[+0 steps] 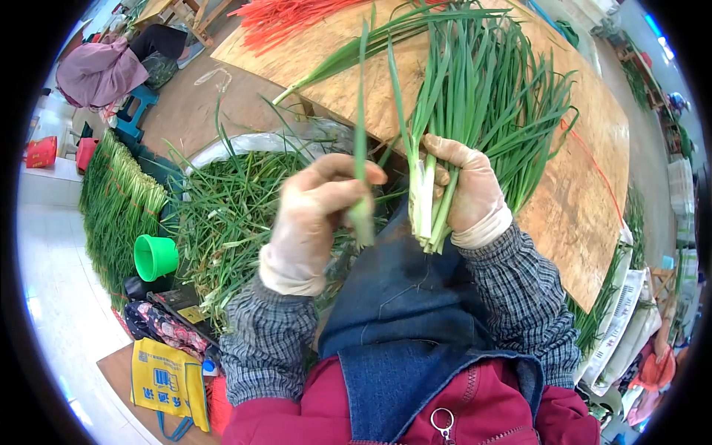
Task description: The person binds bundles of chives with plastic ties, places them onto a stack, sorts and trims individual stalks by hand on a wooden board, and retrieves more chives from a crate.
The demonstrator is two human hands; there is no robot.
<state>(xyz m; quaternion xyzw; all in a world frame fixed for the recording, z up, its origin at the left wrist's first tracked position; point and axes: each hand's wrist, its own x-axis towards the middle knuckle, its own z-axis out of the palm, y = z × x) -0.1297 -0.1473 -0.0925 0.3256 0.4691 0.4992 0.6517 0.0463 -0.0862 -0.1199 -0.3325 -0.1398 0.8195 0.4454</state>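
My right hand [463, 178], in a thin pale glove, is wrapped round the white ends of a bunch of green leafy stalks [475, 89], whose leaves lie over the wooden board [571, 230]. To its left, my other gloved hand [315, 215] pinches a single green stalk [361, 148], blurred and roughly upright. The two hands are apart. A few loose stalks [341, 55] lie across the board's far left edge.
A plastic-lined container [215, 152] of loose green leaves [230, 215] stands at the left. Beyond it are a green bucket [156, 257], stacked bundles [122, 200], and a seated person [100, 70] near a blue stool [137, 107]. Red strips [285, 22] lie on the board's far side.
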